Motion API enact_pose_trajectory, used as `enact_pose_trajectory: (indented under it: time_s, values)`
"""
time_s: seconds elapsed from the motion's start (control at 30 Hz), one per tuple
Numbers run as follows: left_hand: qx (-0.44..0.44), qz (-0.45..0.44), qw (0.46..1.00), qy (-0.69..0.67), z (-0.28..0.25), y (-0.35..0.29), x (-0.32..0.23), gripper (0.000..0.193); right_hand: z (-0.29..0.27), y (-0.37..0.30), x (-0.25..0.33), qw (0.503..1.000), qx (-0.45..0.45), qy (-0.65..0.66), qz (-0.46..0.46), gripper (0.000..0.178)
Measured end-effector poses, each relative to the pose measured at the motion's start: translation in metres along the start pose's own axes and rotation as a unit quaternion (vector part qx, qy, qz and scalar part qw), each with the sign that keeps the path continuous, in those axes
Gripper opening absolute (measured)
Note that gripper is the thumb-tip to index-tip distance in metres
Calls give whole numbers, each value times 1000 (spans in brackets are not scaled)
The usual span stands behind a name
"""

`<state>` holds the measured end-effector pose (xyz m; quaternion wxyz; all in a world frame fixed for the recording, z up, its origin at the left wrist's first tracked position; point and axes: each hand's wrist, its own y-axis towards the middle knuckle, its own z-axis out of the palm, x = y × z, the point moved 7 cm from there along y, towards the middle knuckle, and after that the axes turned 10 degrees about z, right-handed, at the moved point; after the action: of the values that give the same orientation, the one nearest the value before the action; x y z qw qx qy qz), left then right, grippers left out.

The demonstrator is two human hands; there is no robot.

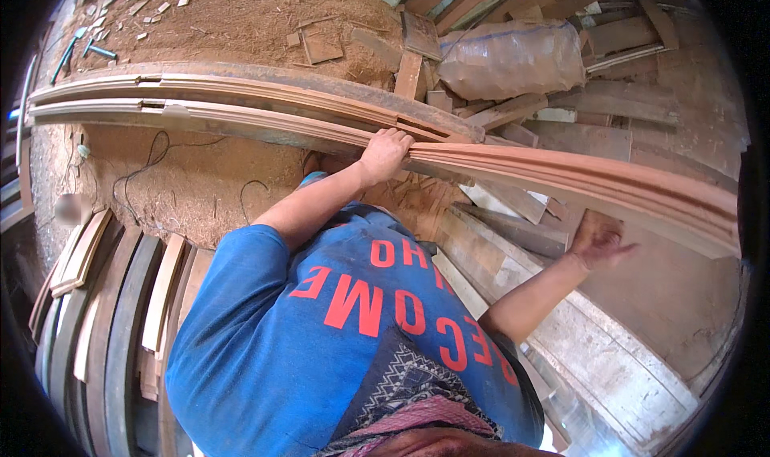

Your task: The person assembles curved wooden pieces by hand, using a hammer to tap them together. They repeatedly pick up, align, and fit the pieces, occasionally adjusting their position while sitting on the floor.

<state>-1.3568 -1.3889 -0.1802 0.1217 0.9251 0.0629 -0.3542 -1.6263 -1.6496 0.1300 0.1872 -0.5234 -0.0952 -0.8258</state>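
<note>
Where the left hand (385, 155) curls, wooden strips (553, 168) lie beneath, apparently gripped.

Soft, fairly bright light falls around me, warm over the sawdust floor (265, 24). A bluish-white glare burns near right, beside the pale plank (593, 353); the wrapped bundle (513, 60) far right glints faintly. Long boards (577, 176) bow toward a black rim, and a round smudge (72, 208) blurs at left.

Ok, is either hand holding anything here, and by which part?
The left hand is closed on the reddish wood strips, at their left end; the right hand is open, nothing visible in it.
</note>
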Motion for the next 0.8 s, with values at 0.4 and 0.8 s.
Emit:
enact_pose_trajectory:
  time_s: [0.4, 0.8]
  values:
    - [7, 17, 1000, 21, -132, -86, 63, 61, 63, -13, -6, 990, 73, -82, -88, 41]
    - [-2, 5, 997, 72, -175, -128, 106, 62, 29, -8, -4, 985, 122, -85, -88, 36]
